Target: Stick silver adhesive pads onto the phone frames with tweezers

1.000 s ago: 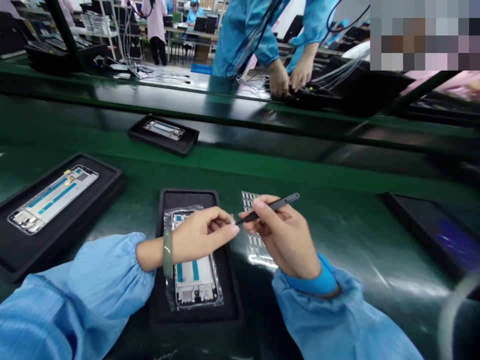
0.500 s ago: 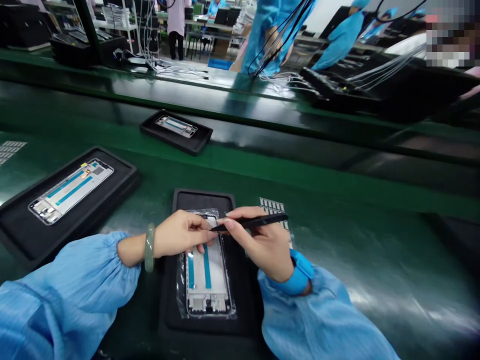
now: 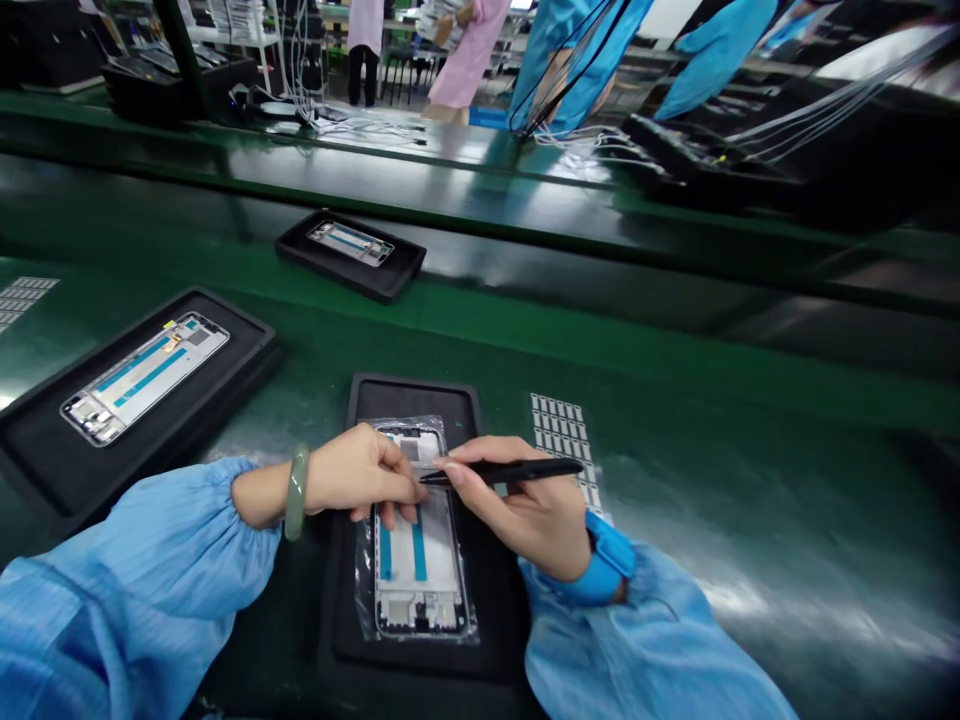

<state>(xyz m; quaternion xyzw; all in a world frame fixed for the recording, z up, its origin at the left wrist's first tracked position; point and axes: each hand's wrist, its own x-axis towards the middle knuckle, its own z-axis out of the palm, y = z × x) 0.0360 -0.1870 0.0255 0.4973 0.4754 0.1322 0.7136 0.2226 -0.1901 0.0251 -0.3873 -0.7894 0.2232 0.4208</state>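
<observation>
Pink-clad co-worker [image 3: 474, 45] beyond white cables [image 3: 352, 126]

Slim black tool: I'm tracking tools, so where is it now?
In the head view, the slim black tool is in the right hand, mostly right of centre, its tip by the left hand over the phone frame.

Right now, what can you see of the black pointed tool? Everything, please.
The black pointed tool is slim and smooth-looking, its material unclear, broader toward the back and narrowing to a fine tip. It lies nearly level in the right hand, held between thumb and fingers, back end to the right. The tip is at the fingertips of the left hand, above the phone frame; whether it touches anything there is too small to tell.
</observation>
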